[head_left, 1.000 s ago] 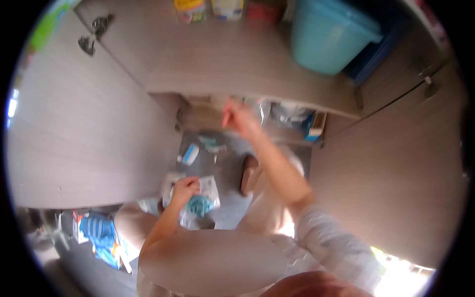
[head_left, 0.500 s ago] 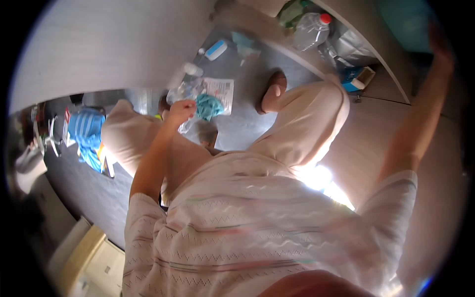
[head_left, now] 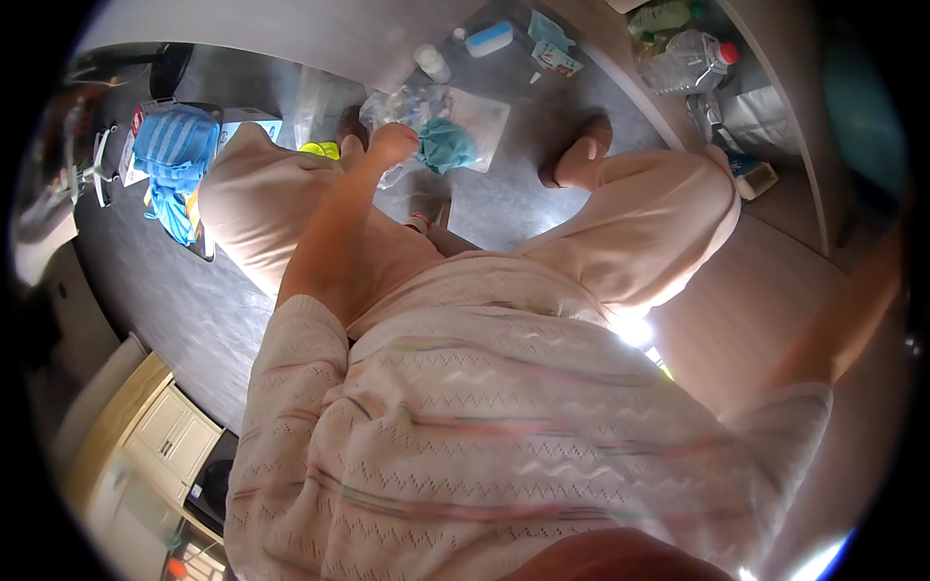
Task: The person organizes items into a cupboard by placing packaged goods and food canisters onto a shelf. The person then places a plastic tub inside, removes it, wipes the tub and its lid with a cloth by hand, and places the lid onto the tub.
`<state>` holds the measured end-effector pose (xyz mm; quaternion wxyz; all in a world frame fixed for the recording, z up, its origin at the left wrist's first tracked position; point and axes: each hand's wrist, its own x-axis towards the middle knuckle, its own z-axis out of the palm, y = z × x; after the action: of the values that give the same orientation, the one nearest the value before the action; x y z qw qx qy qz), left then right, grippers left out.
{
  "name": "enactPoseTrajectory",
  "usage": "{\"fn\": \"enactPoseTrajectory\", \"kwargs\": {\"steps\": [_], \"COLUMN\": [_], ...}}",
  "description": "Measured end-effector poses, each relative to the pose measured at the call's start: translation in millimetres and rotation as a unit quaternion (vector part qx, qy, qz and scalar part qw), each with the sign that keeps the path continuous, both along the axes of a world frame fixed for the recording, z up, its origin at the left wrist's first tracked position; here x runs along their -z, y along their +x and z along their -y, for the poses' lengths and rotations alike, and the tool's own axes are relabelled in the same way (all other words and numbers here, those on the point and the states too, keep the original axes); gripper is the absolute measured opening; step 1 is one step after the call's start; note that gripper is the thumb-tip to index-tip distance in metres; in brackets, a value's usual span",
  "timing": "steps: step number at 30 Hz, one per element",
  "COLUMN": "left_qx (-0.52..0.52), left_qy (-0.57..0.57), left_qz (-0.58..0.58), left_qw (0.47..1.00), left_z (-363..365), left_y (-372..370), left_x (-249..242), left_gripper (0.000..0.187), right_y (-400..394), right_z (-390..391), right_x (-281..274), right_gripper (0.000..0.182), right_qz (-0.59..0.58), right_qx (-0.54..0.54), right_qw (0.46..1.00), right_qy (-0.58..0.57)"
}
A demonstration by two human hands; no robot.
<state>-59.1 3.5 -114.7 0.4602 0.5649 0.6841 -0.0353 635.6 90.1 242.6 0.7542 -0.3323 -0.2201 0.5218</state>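
My left hand (head_left: 395, 143) is closed on the edge of a crumpled teal cloth (head_left: 446, 147), held low between my knees. Below and around the cloth lie crinkled clear plastic (head_left: 399, 105) and a printed paper sheet (head_left: 489, 118) on the grey floor. My right forearm (head_left: 862, 305) reaches up along the right side. Its hand is lost in the dark edge of the lens, close to a large teal object (head_left: 860, 121) whose kind I cannot make out.
An open compartment at upper right holds a clear plastic bottle (head_left: 690, 63) with a red cap and a silvery bag (head_left: 760, 121). On the floor are a white bottle (head_left: 432, 64), a blue-and-white object (head_left: 489, 39) and teal packaging (head_left: 552, 44). Blue striped fabric (head_left: 176, 140) sits at left.
The view has shifted, so floor things appear higher and further right. My left hand stays with the cloth. My right hand, earlier against the teal object, has passed into the dark edge.
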Motion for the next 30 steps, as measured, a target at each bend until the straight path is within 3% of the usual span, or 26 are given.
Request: {"fn": "enactPoseTrajectory", "kwargs": {"steps": [3,6,7,9,11,12,14,17,21,23,25,27,30], "left_qx": [0.296,0.307,0.315,0.347,0.399,0.393,0.424,0.378,0.317,0.273,0.168,0.185,0.123], "left_qy": [0.115,0.059,0.084,0.021,0.036,-0.04,0.004,0.004,0.019,0.007,0.013,-0.003,0.124], "left_qz": [-0.105,-0.097,-0.126,-0.108,-0.085,-0.096,-0.063,-0.037,-0.118,-0.143,-0.151,-0.179,-0.011], "left_qw": [0.942,0.945,0.937,0.932,0.912,0.914,0.903,0.925,0.941,0.951,0.974,0.966,0.985], "left_z": [10.7,20.5,29.1,25.7,28.8,21.4,18.5,13.7,8.3,7.3,4.5,-3.2,-22.3], "left_y": [13.7,35.2,36.7,46.7,40.5,45.4,35.8,30.0,27.9,30.4,36.6,36.2,10.9], "left_x": [64.2,83.2,109.4,90.3,131.3,112.4,144.2,139.0,159.7,171.1,141.8,124.9,178.7], "left_gripper": [0.02,0.03,0.033,0.031,0.029,0.042,0.041,0.032,0.027,0.024,0.022,0.026,0.032], "right_y": [-10.9,-47.9,-66.0,-99.6,-142.4,-173.6,-196.3,-234.9,-288.0,-306.6,-325.7,-343.0,-365.9], "right_z": [17.7,57.5,72.3,101.2,129.3,139.8,166.0,184.1,204.4,212.8,218.6,225.1,231.9], "right_x": [-16.4,-33.6,-36.3,-41.8,-43.1,-44.5,-42.0,-38.1,-9.6,7.3,26.5,45.0,65.9], "right_gripper": [0.031,0.032,0.033,0.034,0.038,0.041,0.045,0.046,0.046,0.042,0.043,0.046,0.045], "right_qz": [0.019,0.036,0.045,0.091,0.104,0.127,0.127,0.121,0.127,0.113,0.09,0.108,0.097], "right_qx": [-0.008,-0.011,-0.001,0.069,0.096,0.111,0.144,0.119,0.104,0.043,0.014,0.0,-0.058], "right_qw": [1.0,0.998,0.997,0.99,0.986,0.984,0.98,0.985,0.984,0.987,0.986,0.981,0.975], "right_qy": [0.01,0.051,0.064,0.086,0.086,0.066,0.04,0.017,-0.065,-0.105,-0.141,-0.158,-0.19]}}
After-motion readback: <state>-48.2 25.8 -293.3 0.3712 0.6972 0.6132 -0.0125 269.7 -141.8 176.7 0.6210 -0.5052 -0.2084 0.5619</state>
